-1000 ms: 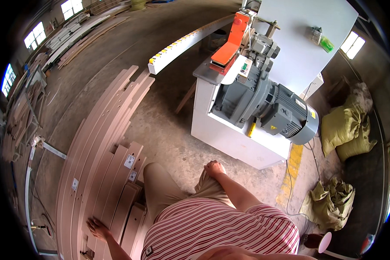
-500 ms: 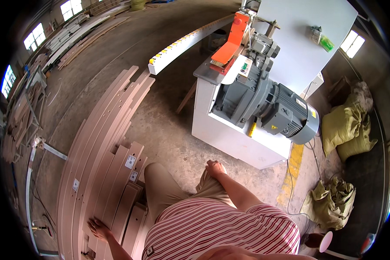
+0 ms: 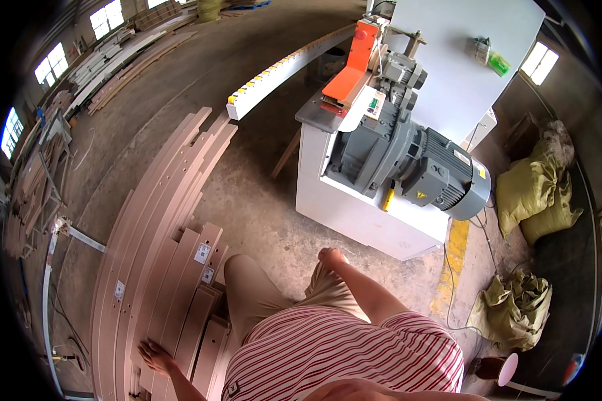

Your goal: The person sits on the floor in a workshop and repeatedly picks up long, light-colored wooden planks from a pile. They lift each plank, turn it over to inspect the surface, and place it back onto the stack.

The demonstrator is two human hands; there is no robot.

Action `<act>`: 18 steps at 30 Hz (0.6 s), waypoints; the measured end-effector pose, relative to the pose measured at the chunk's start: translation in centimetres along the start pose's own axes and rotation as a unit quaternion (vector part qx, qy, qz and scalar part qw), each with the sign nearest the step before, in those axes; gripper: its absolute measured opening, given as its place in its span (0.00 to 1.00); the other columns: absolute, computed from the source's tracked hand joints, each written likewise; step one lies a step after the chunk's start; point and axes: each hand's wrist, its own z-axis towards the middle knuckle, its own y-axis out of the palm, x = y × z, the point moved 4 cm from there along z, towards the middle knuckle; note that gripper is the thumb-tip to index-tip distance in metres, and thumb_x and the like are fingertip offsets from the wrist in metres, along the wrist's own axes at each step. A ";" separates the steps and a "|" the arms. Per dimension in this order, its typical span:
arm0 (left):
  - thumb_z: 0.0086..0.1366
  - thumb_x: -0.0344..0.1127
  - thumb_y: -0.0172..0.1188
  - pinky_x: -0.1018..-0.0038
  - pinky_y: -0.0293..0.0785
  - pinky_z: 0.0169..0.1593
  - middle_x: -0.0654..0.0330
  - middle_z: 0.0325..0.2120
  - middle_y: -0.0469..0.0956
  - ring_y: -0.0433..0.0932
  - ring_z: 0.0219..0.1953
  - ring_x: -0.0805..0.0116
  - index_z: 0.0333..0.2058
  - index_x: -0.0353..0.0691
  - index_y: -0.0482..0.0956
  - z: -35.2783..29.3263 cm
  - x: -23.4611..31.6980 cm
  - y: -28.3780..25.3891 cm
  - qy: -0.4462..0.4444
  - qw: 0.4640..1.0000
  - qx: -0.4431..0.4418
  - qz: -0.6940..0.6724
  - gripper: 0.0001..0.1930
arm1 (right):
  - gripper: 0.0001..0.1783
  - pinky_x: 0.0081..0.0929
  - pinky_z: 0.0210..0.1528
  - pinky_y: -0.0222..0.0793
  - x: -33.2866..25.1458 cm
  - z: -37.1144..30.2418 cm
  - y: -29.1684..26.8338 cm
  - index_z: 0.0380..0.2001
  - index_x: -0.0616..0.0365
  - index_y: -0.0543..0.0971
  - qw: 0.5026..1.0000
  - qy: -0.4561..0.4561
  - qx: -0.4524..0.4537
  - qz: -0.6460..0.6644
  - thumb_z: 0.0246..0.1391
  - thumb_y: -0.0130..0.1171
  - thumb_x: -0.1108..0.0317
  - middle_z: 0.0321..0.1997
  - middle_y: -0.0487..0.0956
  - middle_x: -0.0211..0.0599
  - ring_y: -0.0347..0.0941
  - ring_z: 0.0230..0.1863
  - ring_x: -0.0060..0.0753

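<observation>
My left hand point(image 3: 155, 355) rests flat with spread fingers on a stack of long pinkish boards point(image 3: 155, 254) lying on the floor at my left. Small white labels are stuck on some of the boards. My right hand point(image 3: 330, 256) is closed and rests on my right knee, holding nothing that I can see. I wear a red-and-white striped shirt and tan trousers, and I am bent over the boards.
A white machine point(image 3: 361, 207) with a grey motor point(image 3: 441, 177) and an orange guard point(image 3: 346, 73) stands ahead. A long roller rail point(image 3: 281, 67) runs off from it. Green sacks point(image 3: 538, 194) lie at right. A yellow floor line point(image 3: 451, 260) passes the machine.
My left hand has slid slightly along the boards; the right hand stays on my knee.
</observation>
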 end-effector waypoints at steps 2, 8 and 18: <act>0.75 0.58 0.32 0.63 0.54 0.69 0.67 0.69 0.58 0.56 0.70 0.68 0.68 0.54 0.60 -0.3 -1.3 0.5 -0.010 1.000 -0.008 0.011 0.29 | 0.14 0.36 0.35 0.76 0.7 1.0 -5.3 0.33 0.56 0.83 0.936 0.144 0.124 0.296 0.57 0.54 0.59 0.29 0.84 0.42 0.81 0.33 0.39; 0.75 0.58 0.31 0.63 0.54 0.69 0.67 0.69 0.58 0.56 0.70 0.69 0.68 0.55 0.59 -0.6 -1.7 1.1 -0.016 1.000 0.000 0.023 0.29 | 0.12 0.22 0.30 0.72 5.6 5.2 -25.6 0.25 0.62 0.80 0.656 0.120 0.237 0.706 0.57 0.61 0.64 0.24 0.78 0.34 0.74 0.25 0.25; 0.75 0.58 0.32 0.62 0.54 0.69 0.67 0.69 0.58 0.56 0.70 0.68 0.68 0.53 0.60 -0.7 -0.2 -0.5 -0.012 1.000 -0.010 0.008 0.30 | 0.17 0.33 0.38 0.81 9.9 7.6 -40.9 0.39 0.68 0.76 0.511 0.154 0.226 0.815 0.63 0.58 0.61 0.33 0.81 0.44 0.81 0.35 0.38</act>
